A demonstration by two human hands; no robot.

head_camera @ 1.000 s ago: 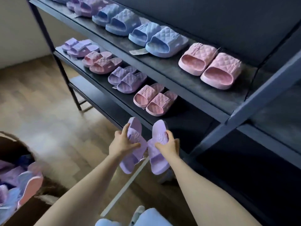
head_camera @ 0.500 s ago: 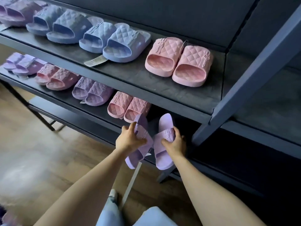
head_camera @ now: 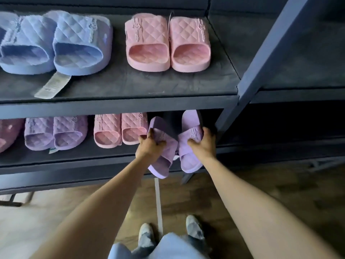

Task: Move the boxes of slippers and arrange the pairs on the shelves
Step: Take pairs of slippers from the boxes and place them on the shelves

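My left hand (head_camera: 149,146) grips a lilac slipper (head_camera: 164,157) by its strap, toe up and tilted left. My right hand (head_camera: 202,144) holds the matching lilac slipper (head_camera: 190,156) the same way. Both slippers hang at the front edge of the lower shelf (head_camera: 74,161), their toes reaching into the gap at its right end, just right of a pink pair (head_camera: 119,130). A purple pair (head_camera: 55,132) sits further left on that shelf. On the upper shelf (head_camera: 130,85) stand a blue pair (head_camera: 54,43) and a pink pair (head_camera: 167,42).
A dark upright post (head_camera: 261,58) of the rack slants down just right of my right hand. A paper tag (head_camera: 53,86) lies on the upper shelf by the blue pair. Wooden floor (head_camera: 56,206) and my feet (head_camera: 194,227) are below.
I have stepped closer and turned to face the rack. Both hands have carried the lilac slippers up and forward, from in front of the rack into the opening of the lower shelf.
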